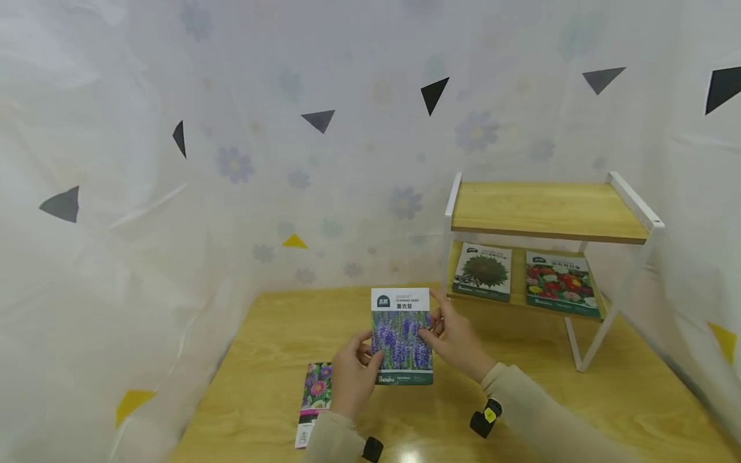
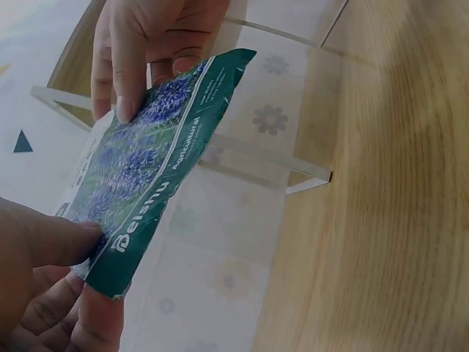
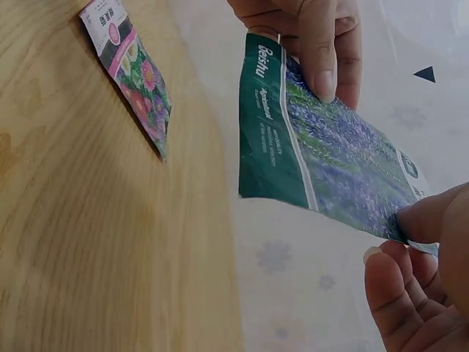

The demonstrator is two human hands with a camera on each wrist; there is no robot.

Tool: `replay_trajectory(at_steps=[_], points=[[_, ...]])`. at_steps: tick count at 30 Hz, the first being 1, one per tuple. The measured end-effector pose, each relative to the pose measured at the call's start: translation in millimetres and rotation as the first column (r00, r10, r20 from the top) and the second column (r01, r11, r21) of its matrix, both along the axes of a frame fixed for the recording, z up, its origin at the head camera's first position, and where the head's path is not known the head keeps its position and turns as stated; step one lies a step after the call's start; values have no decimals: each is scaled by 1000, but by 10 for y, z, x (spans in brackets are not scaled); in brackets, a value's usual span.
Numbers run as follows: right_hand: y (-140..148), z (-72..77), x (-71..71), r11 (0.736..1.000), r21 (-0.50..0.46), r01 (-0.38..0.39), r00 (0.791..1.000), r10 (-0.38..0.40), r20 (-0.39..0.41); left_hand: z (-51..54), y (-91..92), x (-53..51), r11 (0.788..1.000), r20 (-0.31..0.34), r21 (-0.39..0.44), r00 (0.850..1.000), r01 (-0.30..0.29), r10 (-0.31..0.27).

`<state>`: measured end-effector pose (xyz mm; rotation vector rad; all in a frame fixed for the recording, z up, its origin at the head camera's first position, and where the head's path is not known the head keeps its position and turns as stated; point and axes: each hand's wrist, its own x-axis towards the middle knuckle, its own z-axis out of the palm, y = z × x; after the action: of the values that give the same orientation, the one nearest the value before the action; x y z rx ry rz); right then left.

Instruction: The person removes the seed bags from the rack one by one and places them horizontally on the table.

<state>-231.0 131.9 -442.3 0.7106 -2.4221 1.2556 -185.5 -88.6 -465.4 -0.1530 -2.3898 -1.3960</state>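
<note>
A flower seed packet point(image 1: 402, 337) with purple blooms and a green bottom band is held up over the table, its front facing the head camera. My left hand point(image 1: 354, 374) pinches its lower left edge, thumb on the front and fingers behind. On the opposite side, my right hand point(image 1: 460, 337) pinches the right edge, the thumb again on the picture. In the left wrist view the packet point(image 2: 139, 165) looks slightly bent. A second seed packet point(image 1: 314, 399) with pink flowers lies on the table beside my left hand, which partly covers it.
At the right stands a two-tier wooden shelf point(image 1: 550, 206) with a white frame. Its lower tier bears a sunflower seed packet point(image 1: 483, 271) and a packet with red and white flowers point(image 1: 560, 283). Flower-patterned sheeting point(image 1: 347, 161) hangs behind the wooden table point(image 1: 260, 379).
</note>
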Motion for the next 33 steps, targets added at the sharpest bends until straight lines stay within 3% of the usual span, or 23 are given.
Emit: replay_trajectory(at_steps=[9,18,24,33], points=[[-120,-306,-20,999,7,-31,986,30,167,-197,-103,36,999,145,-38,989,-7,13],[-155,-437,-84,998,12,-56,977,52,204,-290,-145,19,996,193,-89,981,-2,19],[-143,-536,-103,994,-15,-109,941,108,320,-356,-163,48,988,208,-154,978,15,17],[-130,-713,-117,990,62,-125,928,94,360,-469,-140,74,971,268,-241,961,4,63]])
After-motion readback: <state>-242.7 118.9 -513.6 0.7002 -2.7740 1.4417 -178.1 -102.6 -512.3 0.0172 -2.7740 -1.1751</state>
